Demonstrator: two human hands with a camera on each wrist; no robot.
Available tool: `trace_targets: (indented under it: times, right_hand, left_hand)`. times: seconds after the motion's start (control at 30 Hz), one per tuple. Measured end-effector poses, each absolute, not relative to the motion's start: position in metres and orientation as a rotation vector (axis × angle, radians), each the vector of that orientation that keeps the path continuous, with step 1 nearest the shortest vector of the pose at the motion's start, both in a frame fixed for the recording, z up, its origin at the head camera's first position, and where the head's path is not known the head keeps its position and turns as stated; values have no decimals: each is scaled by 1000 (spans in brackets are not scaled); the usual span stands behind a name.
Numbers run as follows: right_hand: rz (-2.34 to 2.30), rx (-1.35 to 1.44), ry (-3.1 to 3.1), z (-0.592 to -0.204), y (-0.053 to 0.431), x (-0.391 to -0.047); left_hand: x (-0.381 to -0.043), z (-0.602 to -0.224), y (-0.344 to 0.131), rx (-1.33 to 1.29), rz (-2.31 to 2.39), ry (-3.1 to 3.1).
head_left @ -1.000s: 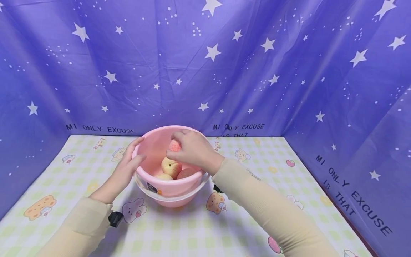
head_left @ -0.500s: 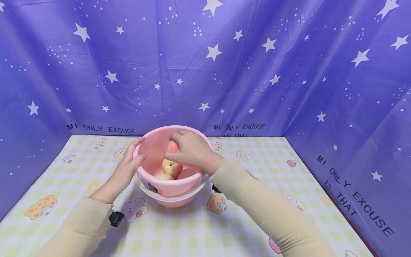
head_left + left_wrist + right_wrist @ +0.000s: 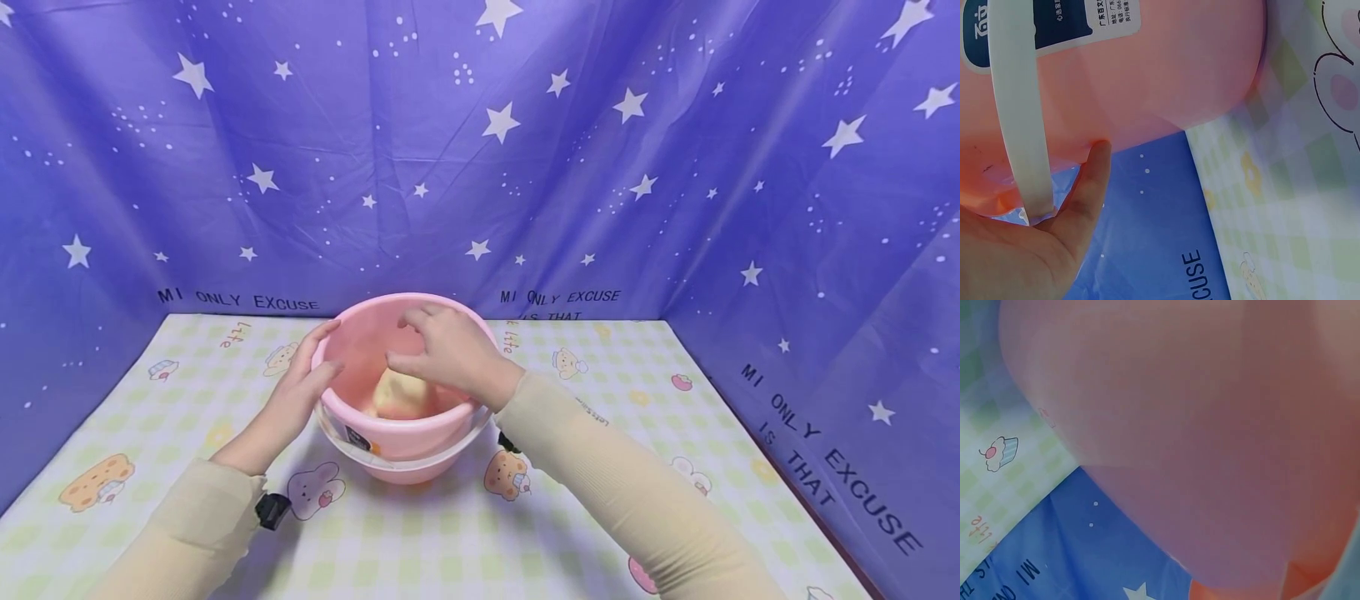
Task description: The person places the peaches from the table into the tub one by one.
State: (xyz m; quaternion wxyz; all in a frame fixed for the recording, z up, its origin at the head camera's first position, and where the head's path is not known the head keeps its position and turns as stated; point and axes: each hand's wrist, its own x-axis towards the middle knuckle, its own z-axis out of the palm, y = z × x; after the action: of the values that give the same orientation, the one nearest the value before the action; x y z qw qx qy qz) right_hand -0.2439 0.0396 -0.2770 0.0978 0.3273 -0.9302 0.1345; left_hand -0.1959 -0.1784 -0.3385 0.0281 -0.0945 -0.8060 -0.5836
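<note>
A pink bucket point(image 3: 427, 435) stands on the table in the head view. My left hand point(image 3: 292, 392) holds its left rim, thumb inside and fingers outside. Over the bucket's mouth is my right hand point(image 3: 459, 350), thumb and fingers spread apart with nothing between them. Just below its fingertips, a pale yellow and reddish peach point(image 3: 401, 392) is inside the bucket, slightly blurred; other fruit there is mostly hidden. In the left wrist view, one left finger touches the bucket wall point(image 3: 1147, 81) beside its white handle point(image 3: 1019, 112). The right wrist view shows only the bucket's side point(image 3: 1179, 425).
The white handle point(image 3: 467, 444) hangs down along the front of the bucket. A checked tablecloth point(image 3: 420, 550) printed with cartoon figures covers the table. Purple starry curtains point(image 3: 420, 108) rise behind and at both sides.
My right hand has let go of the reddish peach it gripped, and its fingers have spread. The fruit in the bucket looks rearranged. My left hand stays on the rim.
</note>
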Motion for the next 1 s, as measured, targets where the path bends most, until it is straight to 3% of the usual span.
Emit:
trace_targets:
  times: [0.63, 1.0]
  right_hand:
    - [417, 865, -2806, -268, 51, -239]
    - [590, 827, -2657, -250, 76, -239]
  left_hand:
    - [-200, -335, -177, -287, -1758, -2558]
    - [-193, -327, -188, -273, -1330, -2640]
